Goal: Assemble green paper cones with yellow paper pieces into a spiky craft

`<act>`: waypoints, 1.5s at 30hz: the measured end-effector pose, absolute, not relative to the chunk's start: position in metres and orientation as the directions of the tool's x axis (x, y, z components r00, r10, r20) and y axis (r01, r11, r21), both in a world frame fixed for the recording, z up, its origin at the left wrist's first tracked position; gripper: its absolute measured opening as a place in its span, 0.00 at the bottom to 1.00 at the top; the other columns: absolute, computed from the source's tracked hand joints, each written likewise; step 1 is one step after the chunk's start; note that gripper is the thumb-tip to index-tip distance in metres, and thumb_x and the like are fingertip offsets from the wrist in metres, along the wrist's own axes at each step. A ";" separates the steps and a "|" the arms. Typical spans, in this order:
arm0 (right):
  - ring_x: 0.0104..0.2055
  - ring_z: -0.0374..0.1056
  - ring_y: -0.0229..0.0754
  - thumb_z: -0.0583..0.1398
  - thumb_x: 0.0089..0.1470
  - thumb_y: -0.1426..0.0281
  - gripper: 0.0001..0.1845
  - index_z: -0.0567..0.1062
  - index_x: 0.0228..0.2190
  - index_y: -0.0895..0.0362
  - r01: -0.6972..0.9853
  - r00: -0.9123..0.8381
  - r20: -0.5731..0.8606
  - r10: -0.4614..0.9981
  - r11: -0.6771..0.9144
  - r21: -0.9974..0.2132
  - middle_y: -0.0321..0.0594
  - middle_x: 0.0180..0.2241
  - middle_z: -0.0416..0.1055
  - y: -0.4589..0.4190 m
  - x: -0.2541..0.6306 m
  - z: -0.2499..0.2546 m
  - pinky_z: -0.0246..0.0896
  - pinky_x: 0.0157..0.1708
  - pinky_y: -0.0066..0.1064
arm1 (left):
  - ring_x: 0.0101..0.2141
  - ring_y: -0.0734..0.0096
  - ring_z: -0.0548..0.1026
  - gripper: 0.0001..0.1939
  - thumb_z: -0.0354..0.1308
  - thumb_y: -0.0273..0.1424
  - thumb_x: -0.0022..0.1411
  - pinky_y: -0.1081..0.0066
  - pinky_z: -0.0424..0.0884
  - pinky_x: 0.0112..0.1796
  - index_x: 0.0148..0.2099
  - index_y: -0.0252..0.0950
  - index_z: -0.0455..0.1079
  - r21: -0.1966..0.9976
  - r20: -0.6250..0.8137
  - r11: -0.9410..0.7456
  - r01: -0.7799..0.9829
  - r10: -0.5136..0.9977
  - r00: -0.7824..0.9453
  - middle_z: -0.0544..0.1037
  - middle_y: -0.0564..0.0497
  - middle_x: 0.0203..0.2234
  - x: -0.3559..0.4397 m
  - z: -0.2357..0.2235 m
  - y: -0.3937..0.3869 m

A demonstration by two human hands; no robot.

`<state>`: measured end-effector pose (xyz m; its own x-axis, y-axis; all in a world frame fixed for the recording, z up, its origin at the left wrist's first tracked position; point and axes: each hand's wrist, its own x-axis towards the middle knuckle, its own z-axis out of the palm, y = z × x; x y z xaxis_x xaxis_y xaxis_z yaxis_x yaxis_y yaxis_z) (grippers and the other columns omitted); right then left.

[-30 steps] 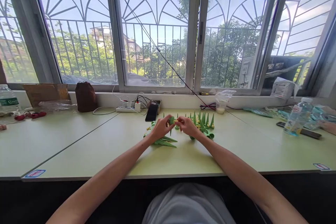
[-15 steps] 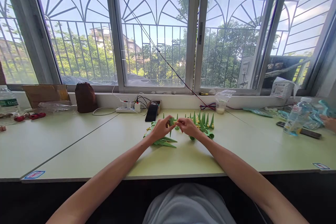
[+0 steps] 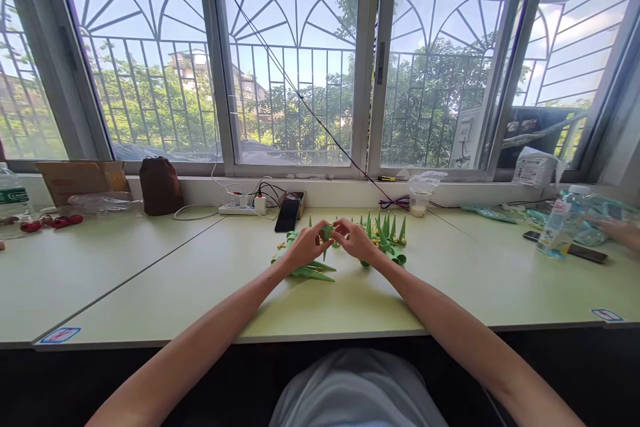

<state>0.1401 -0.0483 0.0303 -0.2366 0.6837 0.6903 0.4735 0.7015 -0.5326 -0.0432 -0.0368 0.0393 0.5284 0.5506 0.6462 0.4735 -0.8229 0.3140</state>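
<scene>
My left hand [image 3: 303, 248] and my right hand [image 3: 357, 241] meet over the pale green table [image 3: 200, 280], fingers pinched together on a small green plastic piece [image 3: 327, 232] held between them. Flat green pointed leaf pieces [image 3: 311, 271] lie under and beside my left hand. A cluster of upright green spike pieces [image 3: 387, 229] with small yellow parts stands just right of my right hand. Curled green pieces [image 3: 399, 257] lie by my right wrist.
A black phone [image 3: 287, 213] leans by a white power strip [image 3: 240, 207] with cables at the back. A brown pouch [image 3: 160, 185] and cardboard box [image 3: 80, 177] sit at the left. A water bottle [image 3: 555, 230], another phone [image 3: 567, 247] and another person's hand [image 3: 623, 232] are at the right.
My hands have stayed together on the green piece, the fingers shifting slightly. The view has drifted a little. The other person's hand at the right has moved.
</scene>
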 end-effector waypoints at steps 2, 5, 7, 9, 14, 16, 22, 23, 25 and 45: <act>0.33 0.70 0.39 0.60 0.54 0.64 0.13 0.71 0.39 0.58 0.472 -0.246 0.700 0.670 0.714 -0.517 0.40 0.31 0.75 -0.050 0.139 0.031 0.62 0.31 0.27 | 0.20 0.78 0.66 0.14 0.55 0.35 0.60 0.77 0.59 0.25 0.48 0.39 0.64 0.317 0.639 -0.824 0.469 0.551 0.537 0.71 0.59 0.21 -0.043 0.040 -0.038; 0.33 0.69 0.39 0.60 0.54 0.63 0.14 0.72 0.39 0.59 0.479 -0.258 0.706 0.660 0.722 -0.499 0.40 0.31 0.74 -0.052 0.138 0.032 0.62 0.31 0.26 | 0.19 0.77 0.66 0.17 0.54 0.33 0.60 0.76 0.59 0.24 0.51 0.39 0.61 0.329 0.619 -0.827 0.457 0.554 0.556 0.72 0.59 0.22 -0.042 0.040 -0.041; 0.31 0.69 0.38 0.59 0.55 0.62 0.15 0.72 0.40 0.59 0.489 -0.247 0.706 0.664 0.714 -0.500 0.40 0.30 0.74 -0.053 0.137 0.033 0.62 0.30 0.26 | 0.19 0.77 0.67 0.20 0.55 0.31 0.59 0.76 0.60 0.25 0.53 0.39 0.59 0.340 0.608 -0.830 0.442 0.553 0.570 0.74 0.59 0.23 -0.041 0.041 -0.042; 0.29 0.68 0.37 0.59 0.56 0.62 0.16 0.72 0.42 0.60 0.498 -0.239 0.707 0.666 0.709 -0.499 0.40 0.29 0.74 -0.053 0.137 0.033 0.62 0.30 0.26 | 0.20 0.76 0.69 0.23 0.56 0.30 0.57 0.76 0.61 0.25 0.55 0.40 0.57 0.342 0.595 -0.835 0.431 0.547 0.588 0.75 0.58 0.24 -0.041 0.040 -0.042; 0.28 0.67 0.36 0.59 0.55 0.62 0.16 0.74 0.41 0.59 0.499 -0.247 0.717 0.652 0.720 -0.482 0.40 0.31 0.75 -0.054 0.137 0.034 0.61 0.30 0.26 | 0.21 0.74 0.70 0.25 0.58 0.31 0.57 0.75 0.63 0.27 0.56 0.41 0.56 0.333 0.576 -0.837 0.434 0.545 0.609 0.77 0.58 0.26 -0.040 0.039 -0.040; 0.28 0.66 0.35 0.60 0.55 0.62 0.14 0.75 0.39 0.59 0.503 -0.247 0.727 0.641 0.726 -0.469 0.39 0.30 0.75 -0.053 0.139 0.036 0.60 0.29 0.25 | 0.22 0.74 0.71 0.25 0.58 0.33 0.58 0.74 0.64 0.27 0.55 0.41 0.56 0.342 0.577 -0.835 0.432 0.549 0.604 0.77 0.57 0.27 -0.041 0.040 -0.038; 0.25 0.65 0.34 0.62 0.52 0.63 0.13 0.75 0.36 0.59 0.549 -0.241 0.749 0.617 0.723 -0.419 0.39 0.30 0.74 -0.048 0.148 0.039 0.59 0.28 0.25 | 0.20 0.78 0.70 0.20 0.57 0.37 0.60 0.77 0.63 0.25 0.53 0.40 0.58 0.332 0.644 -0.832 0.445 0.545 0.538 0.76 0.56 0.27 -0.044 0.045 -0.034; 0.25 0.65 0.34 0.62 0.52 0.63 0.13 0.75 0.36 0.59 0.559 -0.235 0.754 0.613 0.720 -0.412 0.38 0.30 0.74 -0.047 0.151 0.040 0.58 0.28 0.25 | 0.20 0.78 0.69 0.18 0.56 0.37 0.61 0.78 0.63 0.24 0.51 0.39 0.60 0.321 0.660 -0.829 0.457 0.542 0.520 0.76 0.56 0.27 -0.045 0.046 -0.034; 0.25 0.64 0.34 0.62 0.52 0.61 0.15 0.75 0.37 0.59 0.585 -0.226 0.762 0.606 0.710 -0.391 0.37 0.28 0.74 -0.046 0.155 0.041 0.58 0.28 0.25 | 0.20 0.79 0.69 0.13 0.56 0.35 0.61 0.78 0.62 0.24 0.47 0.38 0.63 0.295 0.687 -0.828 0.477 0.531 0.496 0.75 0.56 0.25 -0.045 0.047 -0.033; 0.39 0.66 0.42 0.63 0.50 0.71 0.18 0.78 0.44 0.56 0.706 -0.515 0.595 0.617 0.699 -0.113 0.42 0.34 0.73 -0.052 0.153 0.036 0.59 0.40 0.30 | 0.21 0.78 0.66 0.10 0.52 0.33 0.62 0.77 0.60 0.26 0.29 0.35 0.68 0.212 0.758 -0.797 0.565 0.499 0.420 0.72 0.56 0.20 -0.047 0.052 -0.033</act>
<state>0.1531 -0.0516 0.0361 -0.5150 0.6172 0.5948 0.7064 0.6987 -0.1134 -0.0468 -0.0335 0.0515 0.4202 0.4992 0.7577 0.5651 -0.7974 0.2120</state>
